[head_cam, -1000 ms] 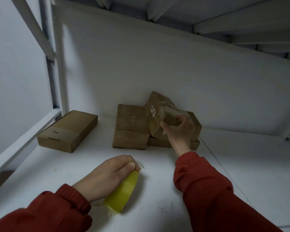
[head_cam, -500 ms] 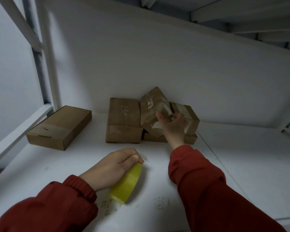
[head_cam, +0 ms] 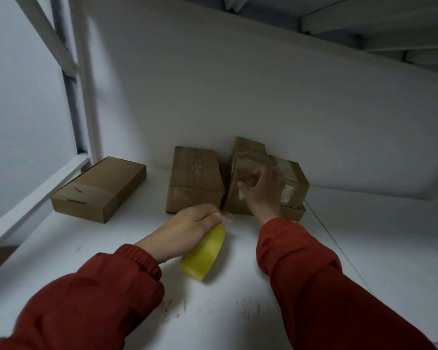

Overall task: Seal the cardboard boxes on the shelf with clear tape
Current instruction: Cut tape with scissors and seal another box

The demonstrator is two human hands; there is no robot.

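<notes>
Closest in, two red sleeves (head_cam: 314,286) reach over the white shelf (head_cam: 372,238), whose front part carries some faint grey scuff marks (head_cam: 248,307). The left hand (head_cam: 187,229) curls over the top of a yellowish tape roll (head_cam: 204,252), which stands on edge with its lower rim on the shelf surface; the fingertips pinch at the roll's far side, where a short loose end of clear tape (head_cam: 226,219) sticks out. Just beyond it, the right hand (head_cam: 263,190) grips a tilted box (head_cam: 248,157), thumb on the near face and fingers curled round its lower right part, so that the box leans with one corner up against the back panel (head_cam: 238,97). This box has clear tape shining across its upper face. Touching its left side lies the middle box (head_cam: 195,180), flat on the shelf, flaps shut. To the right of the hand sits a labelled box (head_cam: 292,183) with tape over its top, resting on a thin bottom box (head_cam: 292,213). Well apart on the left, near the white post (head_cam: 85,97), lies a flat box (head_cam: 99,188) with its tuck flap closed. All five cardboard boxes are closed, so what they hold cannot be seen. Overhead, the underside of an upper shelf (head_cam: 364,18) closes the view.
</notes>
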